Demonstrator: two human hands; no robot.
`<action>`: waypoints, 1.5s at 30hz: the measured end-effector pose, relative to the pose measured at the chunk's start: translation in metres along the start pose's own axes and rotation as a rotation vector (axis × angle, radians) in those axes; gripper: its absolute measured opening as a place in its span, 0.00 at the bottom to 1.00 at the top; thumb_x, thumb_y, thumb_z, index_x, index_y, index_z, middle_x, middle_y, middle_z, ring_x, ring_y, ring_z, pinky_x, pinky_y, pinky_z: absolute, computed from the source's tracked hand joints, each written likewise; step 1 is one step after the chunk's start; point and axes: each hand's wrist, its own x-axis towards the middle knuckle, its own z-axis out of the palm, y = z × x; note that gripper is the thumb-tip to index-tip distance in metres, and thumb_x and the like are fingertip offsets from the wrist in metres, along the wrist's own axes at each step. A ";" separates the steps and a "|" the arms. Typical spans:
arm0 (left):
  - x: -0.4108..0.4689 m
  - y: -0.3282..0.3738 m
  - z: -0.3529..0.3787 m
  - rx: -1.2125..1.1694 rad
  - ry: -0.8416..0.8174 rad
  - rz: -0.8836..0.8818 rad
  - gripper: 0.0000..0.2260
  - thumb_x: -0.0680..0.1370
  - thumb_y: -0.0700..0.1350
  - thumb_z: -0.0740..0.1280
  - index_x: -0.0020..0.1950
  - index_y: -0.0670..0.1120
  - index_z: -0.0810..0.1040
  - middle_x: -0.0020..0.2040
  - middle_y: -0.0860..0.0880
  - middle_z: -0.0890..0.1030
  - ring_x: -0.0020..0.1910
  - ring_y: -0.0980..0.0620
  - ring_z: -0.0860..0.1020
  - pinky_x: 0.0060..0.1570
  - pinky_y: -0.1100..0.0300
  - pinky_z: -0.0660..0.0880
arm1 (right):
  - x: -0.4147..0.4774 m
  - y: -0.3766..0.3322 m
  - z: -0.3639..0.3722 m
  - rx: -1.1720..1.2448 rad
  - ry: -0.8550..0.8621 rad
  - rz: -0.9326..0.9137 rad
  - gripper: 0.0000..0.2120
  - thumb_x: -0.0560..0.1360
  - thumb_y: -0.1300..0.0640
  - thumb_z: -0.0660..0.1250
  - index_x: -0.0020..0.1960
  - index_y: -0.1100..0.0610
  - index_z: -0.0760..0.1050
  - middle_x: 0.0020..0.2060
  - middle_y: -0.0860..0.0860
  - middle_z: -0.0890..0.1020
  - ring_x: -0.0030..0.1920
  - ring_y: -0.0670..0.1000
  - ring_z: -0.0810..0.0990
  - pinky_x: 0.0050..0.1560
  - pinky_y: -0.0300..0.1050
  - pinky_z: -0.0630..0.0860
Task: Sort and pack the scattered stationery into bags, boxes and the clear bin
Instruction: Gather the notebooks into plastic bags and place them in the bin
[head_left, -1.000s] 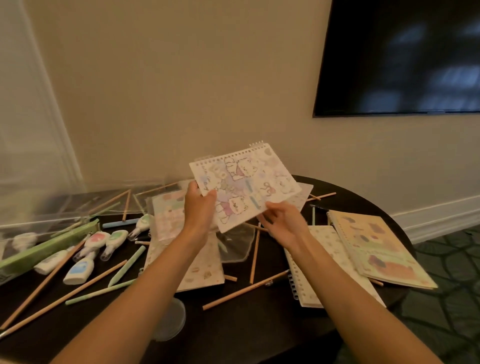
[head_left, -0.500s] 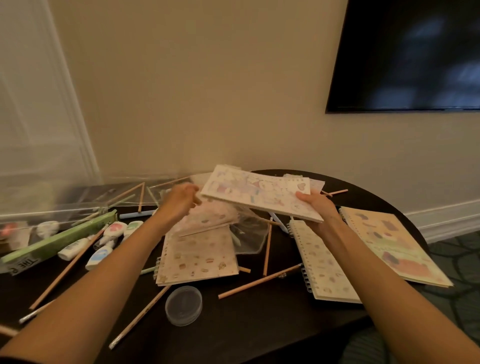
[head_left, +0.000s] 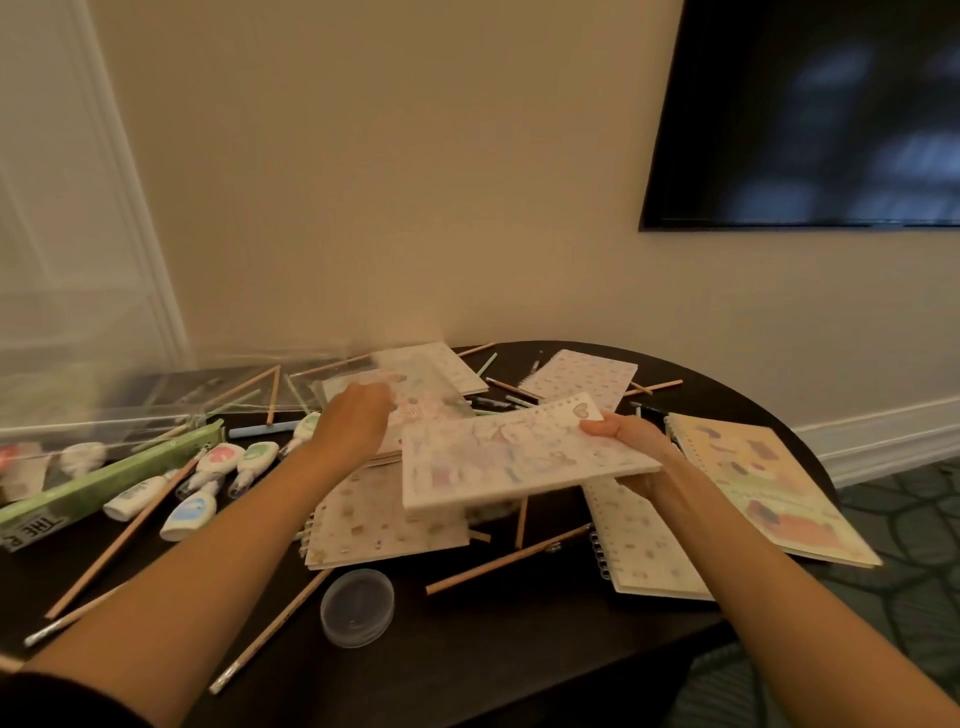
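Dark-brown counter (head_left: 519, 654) carries most of the stationery loose, so I judge the sorting to be at an early stage. The right hand (head_left: 636, 449) holds a spiral notebook (head_left: 514, 462) flat above the middle of the counter, thumb on top and fingers closed under its right edge. The left hand (head_left: 353, 423) reaches far-left to a clear bag (head_left: 421, 387) that seems to hold another pad; blur hides whether its fingers grip the bag or only touch it. Bagging this notebook looks like the step in hand.

Left to pack: wooden pencils (head_left: 506, 558) strewn across the counter; correction tapes (head_left: 218, 462) in a cluster at the left; a dotted notebook (head_left: 374, 525) near the middle, one (head_left: 644, 545) at the right, a yellow notebook (head_left: 763, 483) further right and one (head_left: 582, 379) at the far side. The clear bin (head_left: 93, 410) stands at the far left with a few items visible through its wall; a green box (head_left: 104, 486) lies just in front of it. A round clear lid (head_left: 357, 607) sits near; pencils crossing under the notebooks may snag when they are lifted.
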 end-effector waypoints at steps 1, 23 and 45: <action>0.002 0.002 -0.001 0.004 0.001 -0.005 0.10 0.80 0.37 0.53 0.52 0.36 0.73 0.52 0.37 0.76 0.51 0.38 0.74 0.48 0.49 0.71 | 0.002 0.001 0.005 0.039 0.064 -0.037 0.27 0.74 0.68 0.64 0.72 0.57 0.63 0.48 0.56 0.80 0.38 0.54 0.82 0.28 0.46 0.79; -0.015 0.033 -0.010 0.516 -0.087 0.052 0.11 0.77 0.33 0.59 0.58 0.40 0.73 0.55 0.43 0.75 0.55 0.44 0.76 0.45 0.56 0.70 | -0.016 0.044 0.075 -0.004 0.368 -0.422 0.12 0.79 0.62 0.57 0.62 0.56 0.65 0.54 0.54 0.74 0.44 0.51 0.78 0.39 0.45 0.76; 0.033 0.052 0.018 -0.028 0.075 0.097 0.15 0.81 0.41 0.55 0.68 0.45 0.68 0.68 0.45 0.69 0.68 0.46 0.65 0.60 0.53 0.66 | 0.035 0.060 0.130 0.419 -0.216 0.058 0.18 0.76 0.75 0.53 0.57 0.56 0.70 0.49 0.58 0.78 0.54 0.63 0.76 0.37 0.60 0.77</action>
